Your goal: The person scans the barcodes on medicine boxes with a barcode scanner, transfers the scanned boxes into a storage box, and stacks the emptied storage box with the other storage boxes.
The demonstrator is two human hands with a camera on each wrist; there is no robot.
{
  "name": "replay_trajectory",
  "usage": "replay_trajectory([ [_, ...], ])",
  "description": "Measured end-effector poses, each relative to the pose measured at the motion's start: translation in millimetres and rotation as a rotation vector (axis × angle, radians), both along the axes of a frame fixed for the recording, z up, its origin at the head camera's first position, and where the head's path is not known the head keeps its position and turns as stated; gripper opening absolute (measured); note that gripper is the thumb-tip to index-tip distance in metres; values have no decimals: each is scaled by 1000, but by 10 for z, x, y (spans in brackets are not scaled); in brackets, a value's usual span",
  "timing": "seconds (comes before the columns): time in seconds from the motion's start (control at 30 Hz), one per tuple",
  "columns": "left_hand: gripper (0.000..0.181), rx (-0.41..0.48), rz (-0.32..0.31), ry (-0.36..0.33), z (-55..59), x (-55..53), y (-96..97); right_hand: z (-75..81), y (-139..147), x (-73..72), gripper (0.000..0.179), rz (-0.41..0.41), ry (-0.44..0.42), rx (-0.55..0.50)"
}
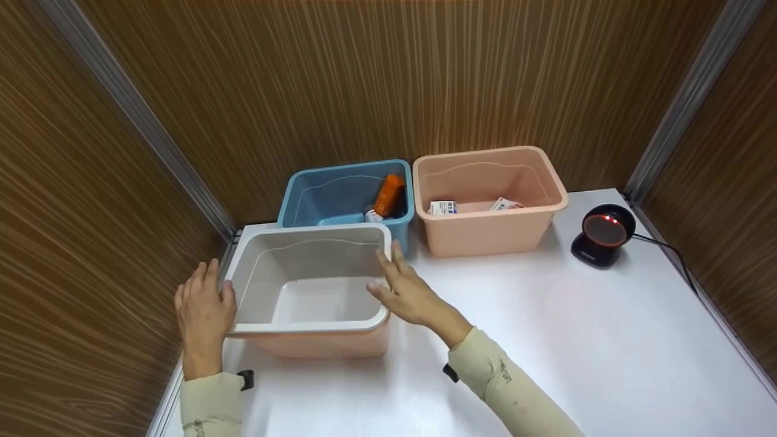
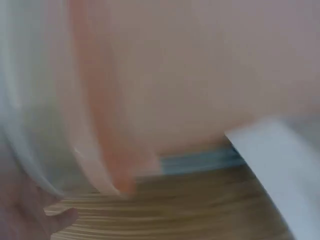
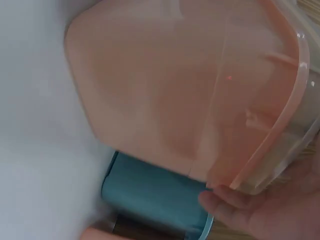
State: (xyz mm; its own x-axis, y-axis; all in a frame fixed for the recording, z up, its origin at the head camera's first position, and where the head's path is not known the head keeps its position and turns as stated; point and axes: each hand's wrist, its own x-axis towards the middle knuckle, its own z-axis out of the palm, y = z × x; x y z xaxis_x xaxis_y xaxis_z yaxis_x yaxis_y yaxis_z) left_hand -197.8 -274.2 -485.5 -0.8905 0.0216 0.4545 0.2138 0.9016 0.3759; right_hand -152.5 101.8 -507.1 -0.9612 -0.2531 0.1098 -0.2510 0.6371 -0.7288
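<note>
A light grey bin [image 1: 312, 328] sits nested in a pink bin [image 1: 322, 345] at the front left of the table, and its inside shows no contents. My left hand [image 1: 205, 306] is at the grey bin's left rim, fingers extended; blur in the left wrist view hides the exact contact. On the opposite side, my right hand [image 1: 408, 294] lies against the right rim with straight fingers and the thumb over the edge. In the right wrist view, that hand [image 3: 280, 212] is beside the stacked rims, its fingertips near the corner of the pink bin [image 3: 165, 85].
Behind stand a blue bin [image 1: 349, 170] holding an orange bottle [image 1: 388, 195] and a second pink bin [image 1: 485, 233] with small boxes [image 1: 443, 207]. A black scanner [image 1: 604, 233] with red lights and a cable stands at the right. Wood-grain panels [image 1: 388, 79] enclose the white table [image 1: 607, 340].
</note>
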Motion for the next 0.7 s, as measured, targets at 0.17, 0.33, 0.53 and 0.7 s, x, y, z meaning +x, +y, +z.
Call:
replay_trajectory([
  [0.17, 51, 48, -95, 116, 66, 180, 482, 20, 293, 123, 78, -37, 120, 44],
  [0.33, 53, 16, -278, 316, 53, 414, 1212, 86, 616, 281, 83, -158, 321, 276],
  [0.53, 60, -100, -426, 303, -32, 783, 2046, 78, 1005, 490, 94, -283, 432, 463],
  [0.7, 64, -91, -602, 163, -168, 987, 2520, -9, 1257, 641, 100, -344, 437, 496],
])
